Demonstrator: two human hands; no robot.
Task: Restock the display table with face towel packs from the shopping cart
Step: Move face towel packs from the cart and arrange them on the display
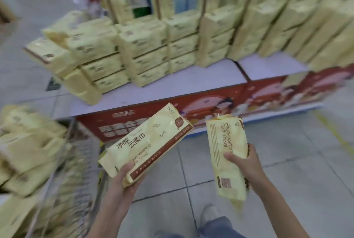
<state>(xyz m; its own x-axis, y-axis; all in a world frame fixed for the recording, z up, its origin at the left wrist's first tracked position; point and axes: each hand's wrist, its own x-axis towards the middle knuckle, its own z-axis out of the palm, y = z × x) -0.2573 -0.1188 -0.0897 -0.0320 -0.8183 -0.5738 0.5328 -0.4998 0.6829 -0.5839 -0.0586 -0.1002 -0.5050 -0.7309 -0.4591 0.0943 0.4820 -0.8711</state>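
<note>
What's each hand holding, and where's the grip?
Left hand grips one towel pack at its near short end; right hand grips a second pack around its middle.

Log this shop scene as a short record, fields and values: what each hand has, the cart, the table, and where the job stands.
Left hand: left hand grips left pack by its near end, printed front up
Right hand: right hand grips right pack, long side up and down in view
Cart: shopping cart at left, cart packs piled inside
Table: display table carries stacked packs; bare strip at front
Progress: both held packs in the air, not yet on the table
</note>
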